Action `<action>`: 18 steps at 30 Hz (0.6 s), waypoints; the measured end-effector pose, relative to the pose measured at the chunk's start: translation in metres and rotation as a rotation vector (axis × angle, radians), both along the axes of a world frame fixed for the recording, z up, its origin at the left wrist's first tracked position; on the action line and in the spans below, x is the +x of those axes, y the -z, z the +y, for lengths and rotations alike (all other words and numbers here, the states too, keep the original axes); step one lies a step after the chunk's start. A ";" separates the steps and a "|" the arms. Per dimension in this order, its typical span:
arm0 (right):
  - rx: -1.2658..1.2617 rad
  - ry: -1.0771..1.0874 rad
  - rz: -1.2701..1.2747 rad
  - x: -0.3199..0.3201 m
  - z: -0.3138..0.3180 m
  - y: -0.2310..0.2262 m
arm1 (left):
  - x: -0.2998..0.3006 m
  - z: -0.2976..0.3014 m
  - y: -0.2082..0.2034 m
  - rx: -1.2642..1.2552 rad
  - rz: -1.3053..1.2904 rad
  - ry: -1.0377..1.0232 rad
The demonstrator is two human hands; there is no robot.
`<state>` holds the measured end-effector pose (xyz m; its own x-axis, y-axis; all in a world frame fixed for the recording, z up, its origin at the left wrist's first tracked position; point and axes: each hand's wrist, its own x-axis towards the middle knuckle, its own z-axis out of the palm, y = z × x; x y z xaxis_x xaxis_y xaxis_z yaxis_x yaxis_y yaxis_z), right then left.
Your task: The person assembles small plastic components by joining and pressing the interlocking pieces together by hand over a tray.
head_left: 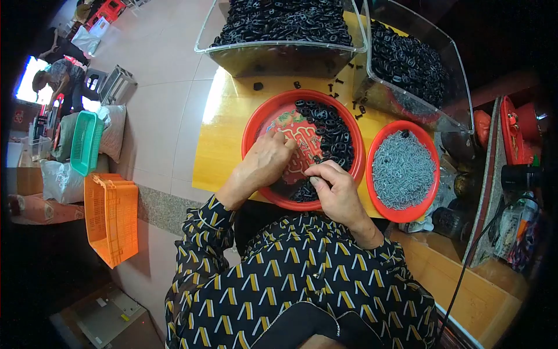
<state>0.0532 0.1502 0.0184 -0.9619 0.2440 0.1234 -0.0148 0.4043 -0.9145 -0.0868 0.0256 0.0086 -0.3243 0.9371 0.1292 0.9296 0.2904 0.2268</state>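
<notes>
Tabletop edge (205, 139), hands (268, 156) (337, 196) over red tray (302, 95)

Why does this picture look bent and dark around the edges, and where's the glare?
In the head view, fisheye distortion bends straight edges, and the corners fall black; same view: glare whitens the yellow table near its upper left.

a loose black fabric top (308, 256) carries a repeating print of chevron-like marks in mustard-yellow and white strokes; long matching sleeves (195, 262) end in narrowed cuffs, and a plain black neckline panel (293, 326) shows a thin, pale, beaded-looking edge.
</notes>
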 end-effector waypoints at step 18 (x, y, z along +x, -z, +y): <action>-0.646 0.126 -0.183 -0.002 -0.008 -0.013 | 0.047 -0.015 0.005 0.830 -1.823 -0.335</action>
<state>0.0515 0.1426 0.0310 -0.9128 0.3255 -0.2467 0.1745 -0.2354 -0.9561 -0.0395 0.0108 0.0034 -0.6607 0.7230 -0.2021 -0.5459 -0.2779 0.7904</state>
